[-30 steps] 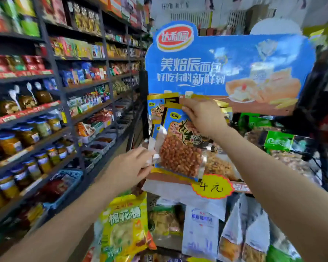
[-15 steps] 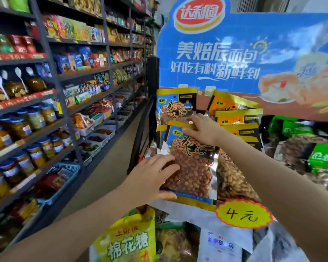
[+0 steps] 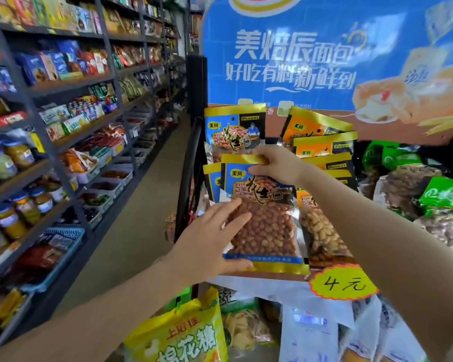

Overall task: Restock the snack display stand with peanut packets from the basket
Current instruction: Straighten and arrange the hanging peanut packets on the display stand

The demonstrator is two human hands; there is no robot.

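**Desk:** What fills the frame?

**Photographer:** A tall blue cardboard snack display stand [image 3: 324,61] with white Chinese lettering and a bread picture takes the right half. On the left, dark metal shop shelves [image 3: 63,82] of jars and boxed snacks run far down the aisle. A blue plastic basket [image 3: 60,246] sits low on those shelves, at the near left.

**Desk:** And the stock?

**Photographer:** Orange-and-gold peanut packets [image 3: 324,147] overlap in a row on the stand, green-topped bags [image 3: 445,194] to their right. A yellow starburst price tag [image 3: 343,283] reading "4元" hangs on the shelf edge below.

**Desk:** The hands?

**Photographer:** Both are on one blue-and-gold clear-windowed peanut packet [image 3: 264,226], which stands upright at the near left end of the stand's shelf, in front of another blue packet [image 3: 233,129]. The right hand [image 3: 277,165] pinches its gold top edge, grip closed on the foil. The left hand [image 3: 209,244] lies against the lower left of the packet, fingers spread across the window, thumb under the bottom edge.
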